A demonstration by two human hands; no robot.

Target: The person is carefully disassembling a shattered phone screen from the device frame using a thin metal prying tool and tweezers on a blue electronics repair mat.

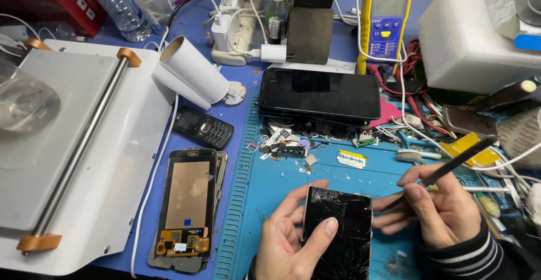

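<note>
My left hand (287, 238) grips a smartphone with a cracked black screen (341, 232), thumb across its lower left and fingers behind its left edge, low over the blue work mat (248, 195). My right hand (439, 207) holds black tweezers (451, 167) like a pen. Their tips point down-left at the phone's right edge, hidden behind my fingers.
A stack of dark phones (321, 94) lies beyond, with loose small parts (287, 142) and a razor blade (351, 158) in front. At left are a screen assembly (186, 207), a small keypad phone (203, 127), a paper roll (191, 69) and a white machine (73, 145). A yellow multimeter (386, 23) stands behind.
</note>
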